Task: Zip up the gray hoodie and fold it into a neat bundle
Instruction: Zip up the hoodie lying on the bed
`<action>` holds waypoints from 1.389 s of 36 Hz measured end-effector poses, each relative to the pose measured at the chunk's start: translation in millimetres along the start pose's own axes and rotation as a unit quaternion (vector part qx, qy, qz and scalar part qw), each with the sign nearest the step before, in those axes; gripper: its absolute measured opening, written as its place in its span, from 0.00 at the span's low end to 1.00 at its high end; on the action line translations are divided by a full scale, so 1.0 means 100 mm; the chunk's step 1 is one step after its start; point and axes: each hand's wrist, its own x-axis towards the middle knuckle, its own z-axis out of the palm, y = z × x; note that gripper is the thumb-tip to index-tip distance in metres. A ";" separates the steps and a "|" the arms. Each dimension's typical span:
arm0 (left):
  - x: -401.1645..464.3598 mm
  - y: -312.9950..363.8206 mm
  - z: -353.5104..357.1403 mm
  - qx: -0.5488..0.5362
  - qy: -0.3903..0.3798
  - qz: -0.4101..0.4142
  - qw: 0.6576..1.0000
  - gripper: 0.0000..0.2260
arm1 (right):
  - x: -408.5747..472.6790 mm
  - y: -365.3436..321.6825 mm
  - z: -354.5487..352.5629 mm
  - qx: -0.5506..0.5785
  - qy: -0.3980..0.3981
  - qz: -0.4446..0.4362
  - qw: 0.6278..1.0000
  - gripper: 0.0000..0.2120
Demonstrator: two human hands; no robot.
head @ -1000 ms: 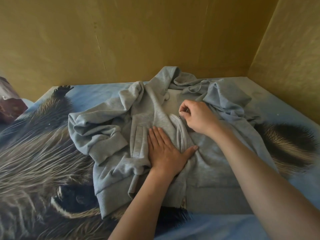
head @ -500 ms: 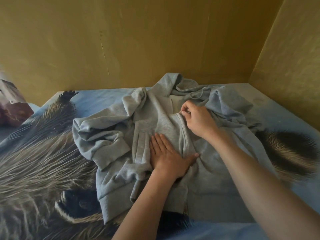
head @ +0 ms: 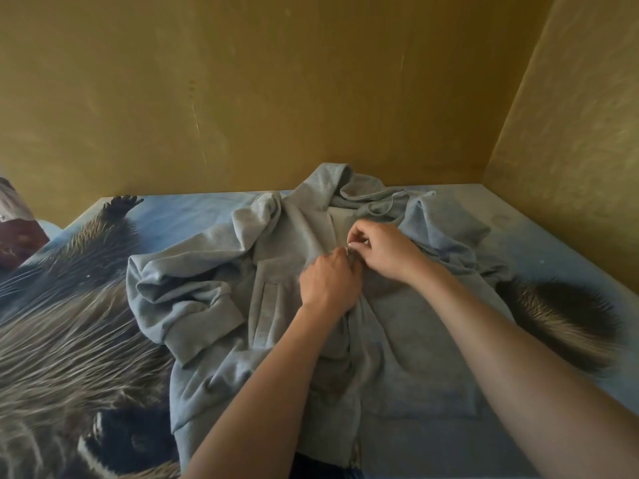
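Right hand (head: 383, 252) — fingers curled, thumb and forefinger pinching the small metal zip pull (head: 350, 251) high on the chest. Left hand (head: 328, 283) — closed, fingertips pressed together on the cloth just below the pull, touching the right hand; it appears to be holding the front taut.

Gray hoodie (head: 415, 326) — one. Lies face up on the bed (head: 553, 236), hood (head: 332, 181) toward the wall, hem nearest the wearer. Zip closed from hem up to the hands, the neck above open. Left sleeve (head: 179, 299) bunched and folded back on itself; the other sleeve crumpled beside the hood. Judged soft, light, limp fleece: it will wrinkle and drag under any pull, so the zip wants a counter-hold just below the slider. For folding, best taken at shoulder seams, cuffs and ribbed hem, where the cloth is firmer.

Count — hoodie one, hands two, zip pull one, drawcord (head: 387, 209) one seen. Bed cover printed with a furry animal; a dark cushion (head: 17, 233) at the left edge.
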 end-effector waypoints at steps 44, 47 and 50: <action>0.03 -0.25 0.45 0.029 0.058 0.040 0.997 0.15 | 0.79 0.27 0.19 -0.093 0.044 0.018 0.994 0.03; 0.03 -0.23 0.43 0.041 0.046 0.037 0.997 0.14 | 0.79 0.27 0.20 -0.092 0.050 0.015 0.994 0.03; 0.04 -0.22 0.40 0.055 0.039 0.036 0.997 0.15 | 0.78 0.28 0.19 -0.086 0.054 0.016 0.995 0.03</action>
